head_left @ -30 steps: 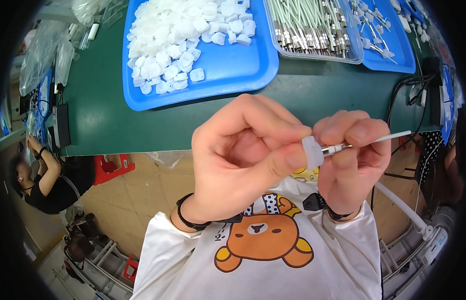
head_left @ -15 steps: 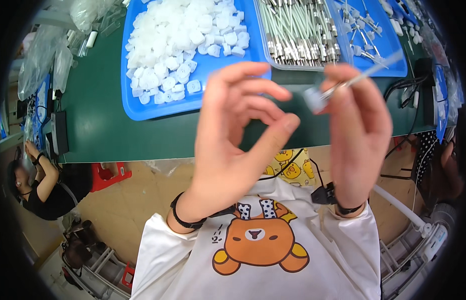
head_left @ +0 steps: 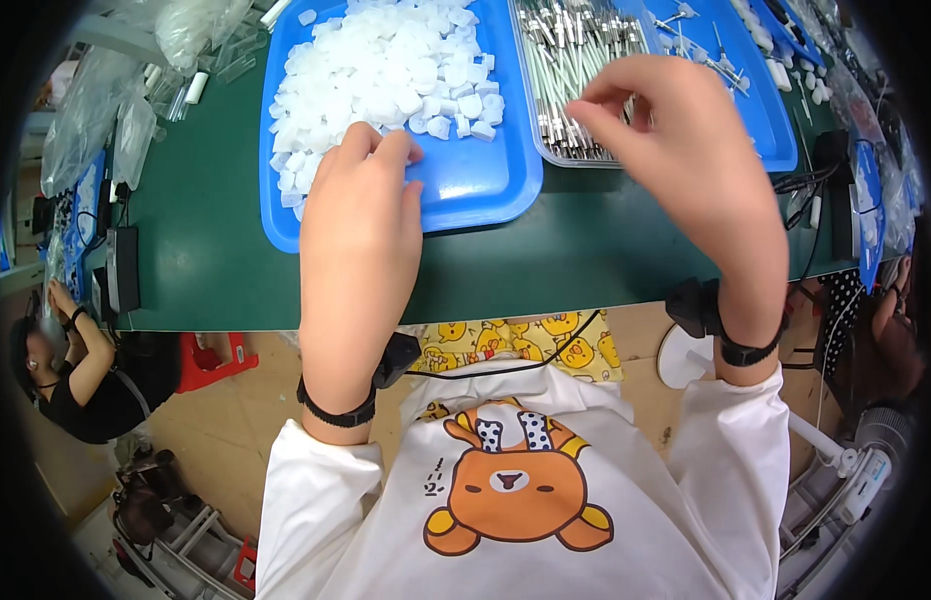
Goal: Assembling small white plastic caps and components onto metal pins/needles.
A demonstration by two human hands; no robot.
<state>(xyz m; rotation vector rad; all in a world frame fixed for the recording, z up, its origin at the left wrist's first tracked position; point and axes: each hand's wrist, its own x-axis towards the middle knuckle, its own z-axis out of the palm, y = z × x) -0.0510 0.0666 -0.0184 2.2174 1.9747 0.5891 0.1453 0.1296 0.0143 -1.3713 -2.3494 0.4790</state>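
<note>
- Left hand (head_left: 358,225) reaches into the blue tray (head_left: 486,185), fingertips touching the white caps (head_left: 386,70), grip loosely apart.
- Right hand (head_left: 686,150) hovers over the metal pins (head_left: 576,60) lying lengthwise away, fingers pinched together, apparently empty.

On the far left of our green table (head_left: 216,250) we see clear plastic bags (head_left: 106,120) and a black adapter (head_left: 122,268). Another person (head_left: 76,375) sits at the near left, beside a red stool (head_left: 211,360).
</note>
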